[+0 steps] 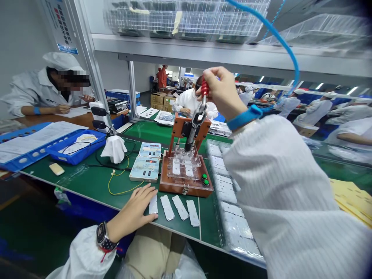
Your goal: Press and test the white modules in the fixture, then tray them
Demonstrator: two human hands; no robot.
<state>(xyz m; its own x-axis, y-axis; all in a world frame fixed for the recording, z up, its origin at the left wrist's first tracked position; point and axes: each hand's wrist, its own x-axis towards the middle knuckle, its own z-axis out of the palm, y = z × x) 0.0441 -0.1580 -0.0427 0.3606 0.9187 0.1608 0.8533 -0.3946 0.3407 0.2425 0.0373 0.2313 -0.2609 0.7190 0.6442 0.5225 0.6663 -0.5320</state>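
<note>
Two sleeves (279, 186), four loose plates (167, 208), one handle (205, 89)

Green tabletop (95, 182) | orange-brown fixture (186, 188) with red handle grip (205, 87), green buttons (205, 179) | blue wristband (244, 117) | white sleeve (279, 174), finely striped

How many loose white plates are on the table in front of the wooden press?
4. The first plate is partly under the left hand; the second, third and fourth follow to its right. The hand may hide more.
</note>
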